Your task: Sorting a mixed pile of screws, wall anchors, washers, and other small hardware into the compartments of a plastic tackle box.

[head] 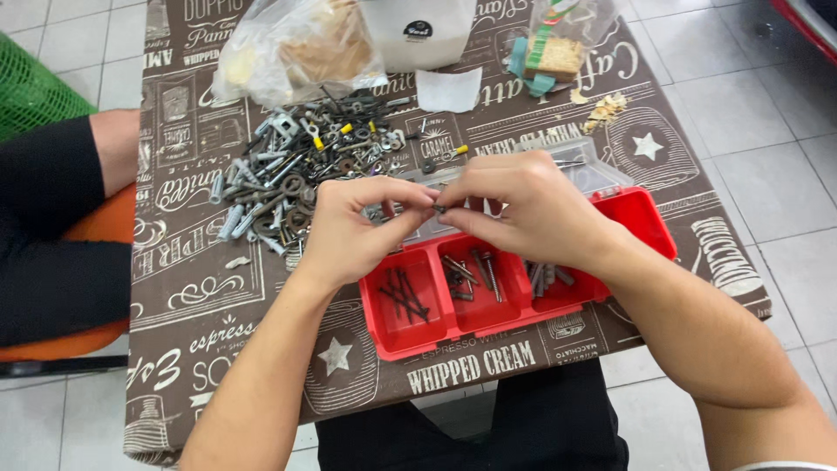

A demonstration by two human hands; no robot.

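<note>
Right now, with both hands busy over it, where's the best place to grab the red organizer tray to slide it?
Probably the red organizer tray by its bare far-right corner, coming from the right. The left hand and right hand pinch a small part above its middle, and the screw pile crowds the left side.

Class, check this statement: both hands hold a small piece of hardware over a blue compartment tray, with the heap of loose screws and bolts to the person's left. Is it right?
Not quite. The head view shows the compartment tray is red, not blue. The rest stands: the left hand and right hand hold the small piece of hardware over it, with the heap of screws and bolts to the left.
</note>
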